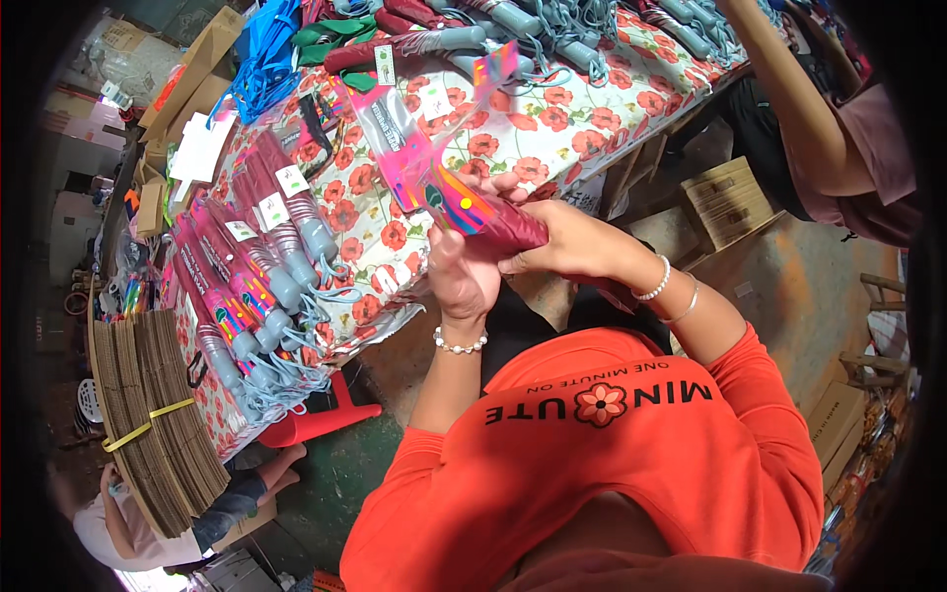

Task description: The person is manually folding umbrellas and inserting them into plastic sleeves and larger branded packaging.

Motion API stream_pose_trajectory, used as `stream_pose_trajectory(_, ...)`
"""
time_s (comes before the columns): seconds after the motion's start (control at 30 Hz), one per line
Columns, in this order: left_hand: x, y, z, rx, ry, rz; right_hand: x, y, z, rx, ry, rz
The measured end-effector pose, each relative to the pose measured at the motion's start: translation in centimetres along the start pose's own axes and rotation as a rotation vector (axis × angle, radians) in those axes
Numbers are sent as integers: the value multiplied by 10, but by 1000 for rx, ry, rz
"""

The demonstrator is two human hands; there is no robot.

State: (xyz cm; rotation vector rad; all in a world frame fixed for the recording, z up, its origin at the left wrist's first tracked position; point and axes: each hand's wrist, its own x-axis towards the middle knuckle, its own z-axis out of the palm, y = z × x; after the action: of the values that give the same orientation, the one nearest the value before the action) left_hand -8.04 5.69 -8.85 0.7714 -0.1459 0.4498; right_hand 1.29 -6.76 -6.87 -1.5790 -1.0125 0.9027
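Note:
A maroon folded umbrella (513, 233) lies across my two hands, partly inside a see-through plastic sleeve (424, 148) printed in pink, orange and blue. My left hand (468, 274) is closed around the sleeved part from below, thumb on the near side and fingertips showing beyond it. My right hand (570, 240) grips the maroon end close to my body. The sleeve's far part stretches up over the table, loose and creased. Part of the umbrella is hidden under my right hand.
A table with a poppy-patterned cloth (393, 235) bears sleeved maroon umbrellas (258, 286) at left and a pile of grey-handled umbrellas (513, 20) at the back. Flattened cardboard (148, 414), a red stool (321, 419) and other people (838, 148) are around it.

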Motion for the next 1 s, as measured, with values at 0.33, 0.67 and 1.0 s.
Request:
stream_pose_trajectory(0.33,5,-23,11,-72,-85,115,-7,-10,0,216,-115,33)
stream_pose_trajectory(0.67,-10,-16,15,155,360,155,-13,-17,-11,-275,183,-11)
stream_pose_trajectory(1.0,1,-13,38,218,579,57,-12,6,2,-719,321,-163)
